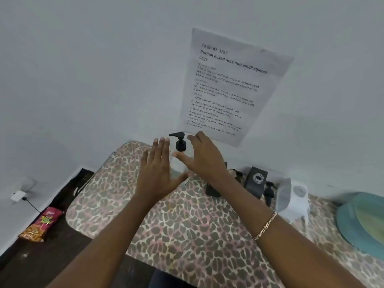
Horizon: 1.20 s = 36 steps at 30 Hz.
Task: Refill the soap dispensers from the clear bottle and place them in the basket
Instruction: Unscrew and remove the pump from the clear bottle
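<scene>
A clear bottle (179, 166) with a black pump top (180, 140) stands at the far edge of the leopard-print table (187, 225). My left hand (158, 171) is open just left of it, fingers spread. My right hand (202, 156) is open just right of it, thumb near the bottle's shoulder. Neither hand clearly grips the bottle. A black square dispenser (256, 181) with its top off lies at the right, and a white dispenser (292, 199) lies beside it. Loose black pumps (269, 190) rest between them. The teal basket (361, 221) sits at the right edge.
A printed sheet (232, 86) hangs on the white wall behind the table. A snack bag (40, 225) lies on the dark floor at the left, near a wall plug (18, 196). Another dark object (213, 189) lies under my right forearm.
</scene>
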Motion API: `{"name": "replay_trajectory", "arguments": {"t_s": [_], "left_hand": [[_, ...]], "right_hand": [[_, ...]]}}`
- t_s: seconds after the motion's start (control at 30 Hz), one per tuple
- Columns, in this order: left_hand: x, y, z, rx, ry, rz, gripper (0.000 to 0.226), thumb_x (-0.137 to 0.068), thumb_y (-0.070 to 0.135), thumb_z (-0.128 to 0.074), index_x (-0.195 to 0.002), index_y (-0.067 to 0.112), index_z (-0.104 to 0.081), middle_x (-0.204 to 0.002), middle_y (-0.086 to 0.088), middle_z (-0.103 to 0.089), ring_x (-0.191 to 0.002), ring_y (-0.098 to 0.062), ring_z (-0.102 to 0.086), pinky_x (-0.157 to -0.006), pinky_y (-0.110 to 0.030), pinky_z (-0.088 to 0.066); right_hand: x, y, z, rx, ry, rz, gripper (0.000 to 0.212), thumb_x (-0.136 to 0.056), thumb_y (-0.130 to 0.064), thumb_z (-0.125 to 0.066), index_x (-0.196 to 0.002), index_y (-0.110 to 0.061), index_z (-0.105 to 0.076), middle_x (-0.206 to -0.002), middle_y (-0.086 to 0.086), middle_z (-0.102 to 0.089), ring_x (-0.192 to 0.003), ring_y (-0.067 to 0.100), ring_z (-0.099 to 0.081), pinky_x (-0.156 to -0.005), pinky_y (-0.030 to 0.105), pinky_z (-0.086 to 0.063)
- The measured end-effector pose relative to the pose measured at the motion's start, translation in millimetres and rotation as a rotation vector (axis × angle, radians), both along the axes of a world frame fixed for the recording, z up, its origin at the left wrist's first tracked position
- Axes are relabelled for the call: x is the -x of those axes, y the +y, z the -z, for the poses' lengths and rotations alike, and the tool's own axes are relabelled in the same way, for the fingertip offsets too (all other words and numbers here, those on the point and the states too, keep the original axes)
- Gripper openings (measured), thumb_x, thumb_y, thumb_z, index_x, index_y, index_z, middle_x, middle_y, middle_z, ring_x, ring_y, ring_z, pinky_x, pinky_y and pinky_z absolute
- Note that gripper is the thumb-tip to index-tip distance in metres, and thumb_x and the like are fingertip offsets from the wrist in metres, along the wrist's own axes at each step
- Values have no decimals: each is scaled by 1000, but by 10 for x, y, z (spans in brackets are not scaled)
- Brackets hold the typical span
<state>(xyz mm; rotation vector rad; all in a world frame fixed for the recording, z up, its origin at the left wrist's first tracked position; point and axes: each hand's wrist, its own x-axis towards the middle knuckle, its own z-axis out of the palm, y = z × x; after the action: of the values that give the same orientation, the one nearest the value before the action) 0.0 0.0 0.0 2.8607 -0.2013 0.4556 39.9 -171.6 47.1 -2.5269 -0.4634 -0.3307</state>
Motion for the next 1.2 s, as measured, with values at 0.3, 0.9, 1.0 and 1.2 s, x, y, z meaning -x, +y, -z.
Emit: {"name": "replay_trajectory", "arguments": {"t_s": [0.3, 0.9, 1.0, 1.2], "left_hand": [[-69, -187, 446, 365, -24, -81, 104, -83, 74, -67, -155, 5, -35, -141, -16, -61, -121, -32, -65, -85, -46, -59], [450, -330, 635, 547, -242, -59, 57, -94, 51, -73, -126, 9, -52, -88, 0, -61, -73, -20, -61, -59, -27, -41], [731, -360, 587, 528, -258, -27, 62, -92, 54, -73, -130, 9, -52, -94, -1, -63, -80, -22, -63, -68, -36, -48], [1276, -450, 648, 548, -259, 83, 67, -89, 66, -68, -129, 14, -52, -93, 1, -67, -78, -20, -67, -69, -43, -58]], "right_hand": [[-190, 128, 235, -187, -83, -9, 49, -88, -53, -77, -106, -9, -69, -93, -8, -50, -78, 8, -49, -71, 24, -38], [449, 30, 185, -266, -95, -69, 36, -90, -51, -75, -81, -23, -54, -79, -12, -49, -74, 7, -47, -63, 21, -32], [801, -63, 110, -299, -98, -52, 36, -89, -49, -76, -77, -29, -49, -78, -12, -50, -75, 8, -48, -63, 22, -33], [1439, -231, 153, -271, -96, 31, 43, -87, -53, -76, -69, -28, -46, -75, -9, -54, -69, 7, -50, -62, 28, -38]]}}
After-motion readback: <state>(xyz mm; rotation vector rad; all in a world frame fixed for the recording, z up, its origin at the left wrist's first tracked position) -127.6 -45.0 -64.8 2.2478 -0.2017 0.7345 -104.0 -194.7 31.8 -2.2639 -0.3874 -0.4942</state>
